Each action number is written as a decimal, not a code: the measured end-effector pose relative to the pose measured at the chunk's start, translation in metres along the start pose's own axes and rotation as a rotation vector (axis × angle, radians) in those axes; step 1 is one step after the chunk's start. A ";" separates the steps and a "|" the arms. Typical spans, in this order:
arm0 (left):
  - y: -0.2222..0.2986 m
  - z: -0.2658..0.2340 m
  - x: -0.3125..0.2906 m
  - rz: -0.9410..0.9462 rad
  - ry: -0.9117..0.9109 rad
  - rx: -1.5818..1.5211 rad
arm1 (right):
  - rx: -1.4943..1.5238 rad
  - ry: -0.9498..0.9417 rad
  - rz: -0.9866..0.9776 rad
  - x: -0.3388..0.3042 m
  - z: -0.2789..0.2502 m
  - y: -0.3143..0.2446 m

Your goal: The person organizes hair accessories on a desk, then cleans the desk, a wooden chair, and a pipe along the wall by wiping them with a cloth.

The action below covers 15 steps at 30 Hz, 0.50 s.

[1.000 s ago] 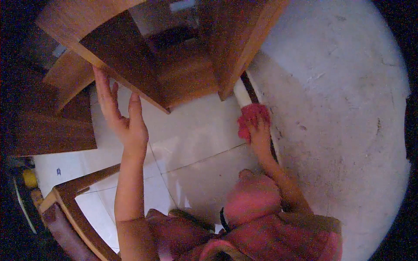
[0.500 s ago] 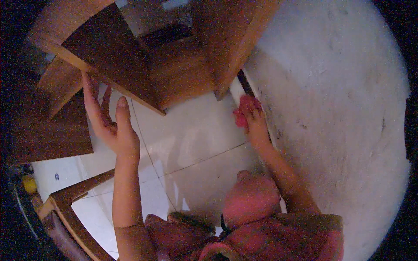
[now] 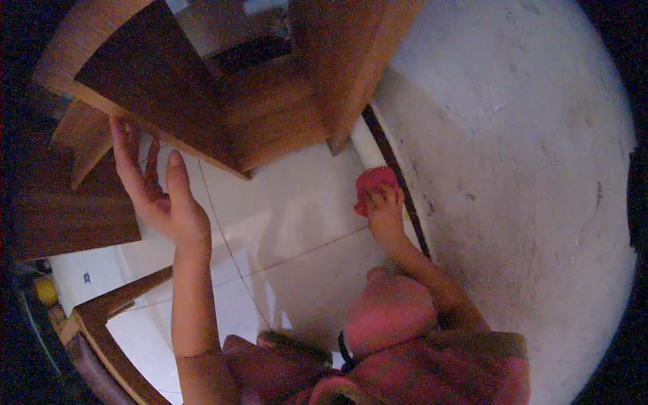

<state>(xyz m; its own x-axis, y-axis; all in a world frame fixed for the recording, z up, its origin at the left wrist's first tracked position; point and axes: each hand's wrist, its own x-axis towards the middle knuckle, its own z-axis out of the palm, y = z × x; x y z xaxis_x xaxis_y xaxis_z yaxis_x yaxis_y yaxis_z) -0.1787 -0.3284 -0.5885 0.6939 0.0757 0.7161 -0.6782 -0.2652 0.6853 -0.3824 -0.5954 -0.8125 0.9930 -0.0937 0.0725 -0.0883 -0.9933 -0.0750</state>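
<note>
My right hand [image 3: 387, 210] is closed over a crumpled red cloth [image 3: 372, 187]. It presses the cloth along the white skirting [image 3: 368, 150] at the foot of the wall, beside a dark strip [image 3: 398, 165]. My left hand [image 3: 162, 196] is raised with its fingers apart. Its fingertips reach the lower edge of a brown wooden desk or cabinet panel [image 3: 162, 88], and I cannot make out whether they bear on it. Nothing shows in that palm.
A stained pale wall [image 3: 513, 169] fills the right side. Light floor tiles [image 3: 297, 202] lie between my arms. At the lower left stands a wooden-framed chair [image 3: 94, 317]. Something yellow [image 3: 46, 290] sits at the left edge. My knee [image 3: 391, 310] is bent below my right forearm.
My right hand has drawn the red cloth back toward me along the skirting, baring more of the dark strip. My left hand stays near the panel's edge; the view has shifted slightly.
</note>
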 end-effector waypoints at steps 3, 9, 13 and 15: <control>0.014 0.004 0.005 0.009 -0.017 0.038 | -0.067 0.146 0.068 0.079 -0.031 0.005; 0.011 0.007 0.009 0.030 0.018 0.029 | 0.160 0.178 0.068 0.061 -0.059 0.021; 0.013 0.007 0.010 0.060 0.015 0.057 | 0.079 -0.025 0.044 0.036 -0.075 0.016; 0.016 0.013 0.014 0.103 0.014 0.122 | 0.058 0.113 -0.063 0.086 -0.077 0.016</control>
<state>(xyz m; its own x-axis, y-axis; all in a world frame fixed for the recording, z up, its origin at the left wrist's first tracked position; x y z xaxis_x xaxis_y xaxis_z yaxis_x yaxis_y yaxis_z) -0.1769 -0.3443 -0.5693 0.6180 0.0548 0.7843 -0.7110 -0.3867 0.5873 -0.3041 -0.6242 -0.7304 0.9808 -0.0412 0.1905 -0.0176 -0.9922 -0.1237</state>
